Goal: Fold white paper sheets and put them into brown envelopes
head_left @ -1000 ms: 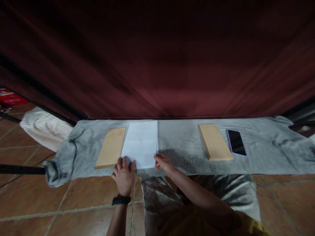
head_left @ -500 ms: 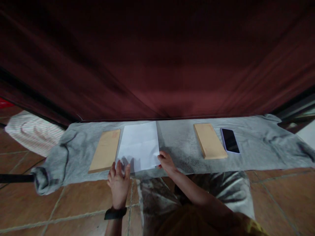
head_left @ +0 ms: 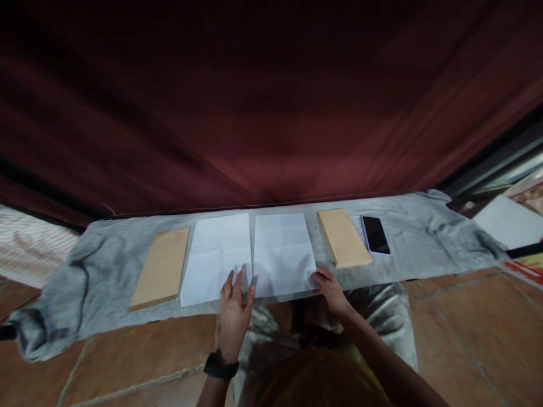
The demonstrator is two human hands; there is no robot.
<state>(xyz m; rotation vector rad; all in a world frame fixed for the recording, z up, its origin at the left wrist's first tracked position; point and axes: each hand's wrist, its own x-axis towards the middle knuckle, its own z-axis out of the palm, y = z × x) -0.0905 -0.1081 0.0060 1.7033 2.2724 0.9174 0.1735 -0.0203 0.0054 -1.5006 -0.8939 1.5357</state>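
Two white sheets of paper lie side by side on a grey cloth. My right hand (head_left: 332, 289) pinches the lower right corner of the right sheet of paper (head_left: 283, 246), thumb on one side and fingers on the other. Fingers apart, my left hand (head_left: 236, 314) rests on the near edge of the left sheet of paper (head_left: 218, 254), close to the narrow gap between both sheets. Faint fold creases cross the paper. Left of the sheets is a stack of brown envelopes (head_left: 162, 265), and another stack of brown envelopes (head_left: 343, 237) lies to their right.
A phone (head_left: 375, 235) with a purple edge lies right of the right envelopes. The grey cloth (head_left: 419, 232) covers a narrow bench, bunched at its left end. A dark red curtain (head_left: 271, 135) hangs behind it. Tiled floor (head_left: 144, 350) lies in front.
A second sheet now lies to the right of the first, with my right hand at its corner. Both hands moved right; my view shifted too.
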